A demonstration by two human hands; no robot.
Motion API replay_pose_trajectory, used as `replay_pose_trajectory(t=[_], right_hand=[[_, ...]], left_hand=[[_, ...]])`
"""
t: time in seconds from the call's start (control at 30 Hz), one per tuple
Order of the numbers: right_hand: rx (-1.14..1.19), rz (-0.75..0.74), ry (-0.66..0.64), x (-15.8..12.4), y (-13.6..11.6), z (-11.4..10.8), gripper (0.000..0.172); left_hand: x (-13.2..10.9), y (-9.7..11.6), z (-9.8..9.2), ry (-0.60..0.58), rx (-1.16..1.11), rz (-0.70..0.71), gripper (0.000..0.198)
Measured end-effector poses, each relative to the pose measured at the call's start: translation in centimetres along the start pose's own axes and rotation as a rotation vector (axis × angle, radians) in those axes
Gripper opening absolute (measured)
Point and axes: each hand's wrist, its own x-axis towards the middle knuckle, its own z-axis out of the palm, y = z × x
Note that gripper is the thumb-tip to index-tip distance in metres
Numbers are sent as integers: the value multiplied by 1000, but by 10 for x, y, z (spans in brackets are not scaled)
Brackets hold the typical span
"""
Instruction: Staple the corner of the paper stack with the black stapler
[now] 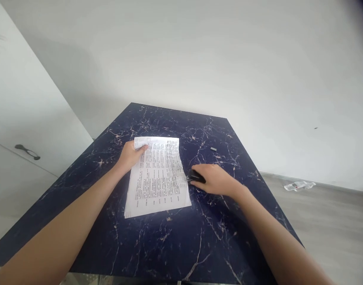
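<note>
Printed sheets of paper (154,180) lie at a slant over the dark blue marbled table, with their far end raised a little. My left hand (133,155) grips their far left edge, thumb on top and the other fingers hidden beneath. My right hand (212,179) is closed around a black stapler (197,176). The stapler's front end meets the right edge of the sheets; whether its jaws are pressed together I cannot make out. A small grey strip, probably of staples (213,149), lies beyond my right hand.
The marbled table (181,245) has its far edge close to a white wall (199,59). To the left stands a white cabinet (27,99) with a dark handle (27,152). Clear plastic packaging (299,185) lies on the grey floor at the right.
</note>
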Motion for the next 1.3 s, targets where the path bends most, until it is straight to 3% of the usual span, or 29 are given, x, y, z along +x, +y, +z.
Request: replay_pose_trajectory(t=[0.13, 0.23, 0.3, 0.4, 0.57, 0.67, 0.83, 1.0, 1.07, 1.13, 1.17, 1.2, 1.3], right_hand=[[170, 279, 199, 0, 11, -9, 32], [366, 402, 256, 18, -11, -1, 20], [440, 392, 208, 40, -34, 11, 15], [285, 342, 295, 77, -64, 30, 13], [174, 310, 223, 107, -73, 44, 13], [160, 390, 181, 88, -61, 43, 22], [198, 576, 275, 11, -31, 33, 44], [334, 653, 337, -42, 11, 14, 41], [349, 639, 479, -43, 36, 5, 37], [250, 614, 643, -34, 63, -2, 46], [164, 581, 664, -27, 76, -4, 49], [96, 513, 624, -18, 88, -3, 51], [-22, 358, 325, 9, 112, 10, 65]], left_hand=[[1, 2, 2, -43, 117, 67, 19], [2, 1, 3, -83, 237, 98, 21], [3, 0, 3, -123, 295, 92, 22], [2, 0, 1, -169, 315, 101, 27], [2, 2, -1, -86, 92, 134, 38], [4, -1, 0, 28, -25, 105, 38], [8, -10, 2, 69, 37, 60, 35], [14, -21, 5, 80, 15, 63, 36], [16, -25, 6, 99, -41, 48, 37], [18, -28, 5, 134, -117, 33, 37], [19, -28, 5, 154, -160, 25, 37], [19, -29, 4, 175, -207, 15, 36], [19, -28, 1, 212, -356, -31, 34]])
